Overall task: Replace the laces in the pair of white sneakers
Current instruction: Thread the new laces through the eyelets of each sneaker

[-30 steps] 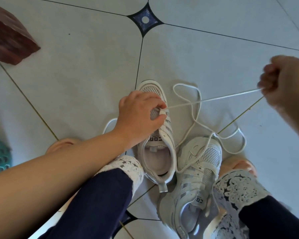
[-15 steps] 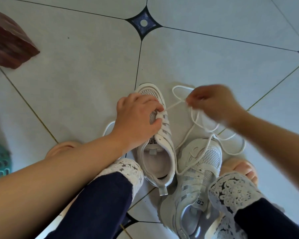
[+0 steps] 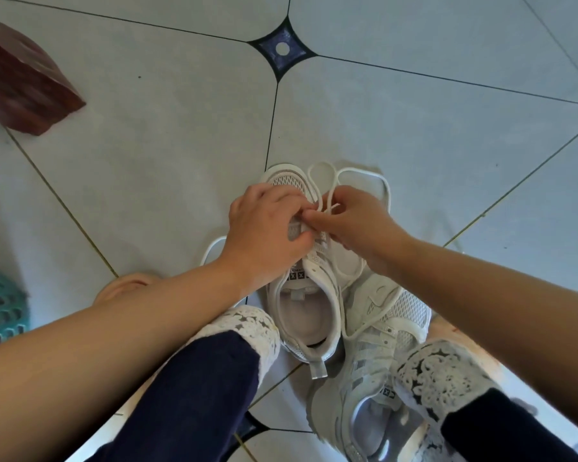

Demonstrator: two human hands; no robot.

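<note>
**Both hands meet over the first sneaker's eyelets**

Far left of the first sneaker [image 3: 309,315], a teal basket [image 3: 0,305] pokes in at the frame edge; we cannot see what it holds. Up and left of the sneaker, a red-brown wooden block [image 3: 24,85] lies on the grey tiled floor [image 3: 181,145]. Our left forearm crosses our bare left foot [image 3: 124,285]. Our navy trouser leg, with its white crochet cuff [image 3: 247,331], covers the sneaker's left flank.

Our left hand [image 3: 264,228] sits on top of the sneaker, fingers curled down and clamped on its upper, so the eyelets there are hidden. Touching it from the right, our right hand [image 3: 354,225] has thumb and forefinger closed together on the white lace [image 3: 364,172]. The lace's loops spill onto the floor just beyond the toe and round the sneaker's right side.

The sneaker stands upright, toe pointing away from us, its opening showing a pale insole. Just right of it and touching, the second sneaker [image 3: 374,361] lies tilted, with a strand of lace across it and our right cuff over its edge.
</note>
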